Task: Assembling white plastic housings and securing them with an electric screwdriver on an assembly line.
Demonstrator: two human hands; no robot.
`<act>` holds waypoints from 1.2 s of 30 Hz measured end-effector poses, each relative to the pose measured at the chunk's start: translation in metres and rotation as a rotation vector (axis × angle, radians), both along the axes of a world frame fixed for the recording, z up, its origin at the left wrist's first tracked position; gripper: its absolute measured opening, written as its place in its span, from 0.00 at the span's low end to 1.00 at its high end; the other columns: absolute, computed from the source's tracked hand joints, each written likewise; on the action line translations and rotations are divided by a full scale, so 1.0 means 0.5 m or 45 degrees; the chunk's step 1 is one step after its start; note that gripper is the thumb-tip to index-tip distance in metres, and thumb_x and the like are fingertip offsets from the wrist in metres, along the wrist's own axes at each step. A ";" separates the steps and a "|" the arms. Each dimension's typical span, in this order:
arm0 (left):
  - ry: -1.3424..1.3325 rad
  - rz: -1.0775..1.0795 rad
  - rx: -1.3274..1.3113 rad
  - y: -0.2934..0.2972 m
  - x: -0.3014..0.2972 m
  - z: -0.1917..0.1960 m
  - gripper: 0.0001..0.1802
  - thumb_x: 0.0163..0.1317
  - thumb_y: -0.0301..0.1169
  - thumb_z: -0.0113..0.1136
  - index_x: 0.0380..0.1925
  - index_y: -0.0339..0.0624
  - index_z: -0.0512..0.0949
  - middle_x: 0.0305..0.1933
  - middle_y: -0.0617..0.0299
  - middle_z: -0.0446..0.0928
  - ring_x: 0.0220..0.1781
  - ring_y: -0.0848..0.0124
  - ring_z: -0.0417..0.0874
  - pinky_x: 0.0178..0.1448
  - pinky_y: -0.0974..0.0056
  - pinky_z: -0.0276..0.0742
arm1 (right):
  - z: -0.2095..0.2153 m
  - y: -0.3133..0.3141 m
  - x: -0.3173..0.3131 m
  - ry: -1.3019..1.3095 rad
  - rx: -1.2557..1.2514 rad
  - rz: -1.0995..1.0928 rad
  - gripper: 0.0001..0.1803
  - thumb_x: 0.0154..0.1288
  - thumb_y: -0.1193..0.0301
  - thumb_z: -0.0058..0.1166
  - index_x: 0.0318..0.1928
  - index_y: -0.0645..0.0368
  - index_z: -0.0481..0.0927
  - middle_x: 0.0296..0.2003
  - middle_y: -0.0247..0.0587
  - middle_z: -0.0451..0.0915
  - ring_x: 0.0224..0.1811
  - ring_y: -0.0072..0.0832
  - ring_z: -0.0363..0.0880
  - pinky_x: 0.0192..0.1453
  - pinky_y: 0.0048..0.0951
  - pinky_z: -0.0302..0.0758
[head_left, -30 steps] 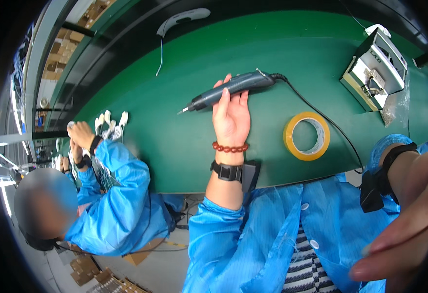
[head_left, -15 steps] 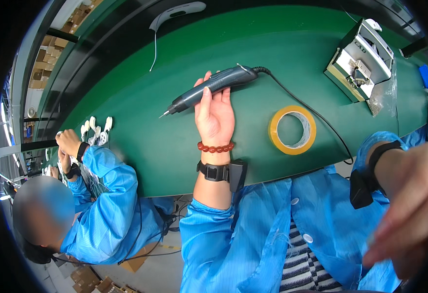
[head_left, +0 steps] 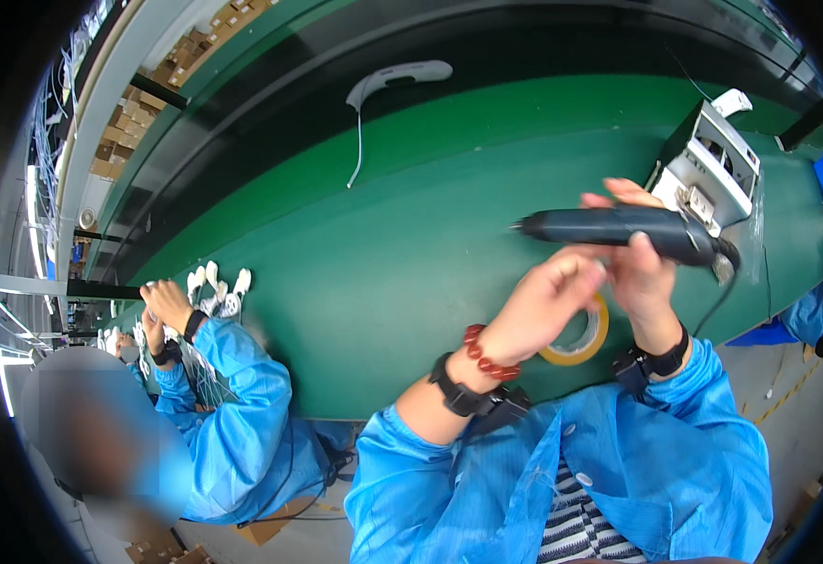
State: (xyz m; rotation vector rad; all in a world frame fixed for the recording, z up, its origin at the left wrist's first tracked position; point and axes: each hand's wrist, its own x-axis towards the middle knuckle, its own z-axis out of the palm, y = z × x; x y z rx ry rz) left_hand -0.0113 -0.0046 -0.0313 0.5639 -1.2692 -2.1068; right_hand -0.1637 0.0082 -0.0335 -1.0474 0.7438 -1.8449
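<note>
Green workbench (head_left: 402, 254), both hands raised over it.
Right hand (head_left: 642, 268) grips the dark electric screwdriver (head_left: 618, 228) at three o'clock; left hand (head_left: 548, 301) fingers curl beneath it, above the yellow tape roll (head_left: 588, 340).

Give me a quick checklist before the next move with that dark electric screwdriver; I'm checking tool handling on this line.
1. Both hands on the electric screwdriver: ok, left hand below it, right hand around its body.
2. Tool lifted off the green bench: ok, held in the air.
3. Cord free: cannot tell, it drops behind the right hand.
4. Bit fitted at the tip: cannot tell, too small.
5. Tape roll out of the way: not ok, it lies under the hands.
6. Co-worker's hands at a distance: ok, far to the left.
</note>
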 end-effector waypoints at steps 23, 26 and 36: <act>-1.838 1.104 -1.051 -0.696 0.127 -0.133 0.18 0.63 0.38 0.60 0.43 0.33 0.76 0.44 0.39 0.81 0.48 0.43 0.82 0.52 0.49 0.78 | 0.009 0.093 -0.095 0.741 -0.152 0.109 0.23 0.53 0.75 0.67 0.46 0.56 0.69 0.32 0.40 0.83 0.28 0.29 0.82 0.29 0.27 0.76; -1.616 1.017 -1.015 -0.618 0.144 -0.104 0.17 0.62 0.36 0.61 0.40 0.32 0.76 0.40 0.39 0.81 0.44 0.44 0.83 0.49 0.51 0.77 | -0.010 0.097 -0.091 0.657 -0.202 0.237 0.23 0.52 0.77 0.68 0.45 0.56 0.69 0.33 0.43 0.82 0.28 0.30 0.83 0.28 0.28 0.77; -1.006 1.081 -1.618 -0.030 0.211 -0.022 0.07 0.68 0.17 0.51 0.44 0.31 0.68 0.59 0.39 0.75 0.64 0.46 0.75 0.67 0.51 0.70 | -0.018 0.149 -0.096 0.411 0.005 0.308 0.21 0.51 0.84 0.67 0.43 0.59 0.71 0.36 0.47 0.82 0.33 0.27 0.83 0.36 0.27 0.79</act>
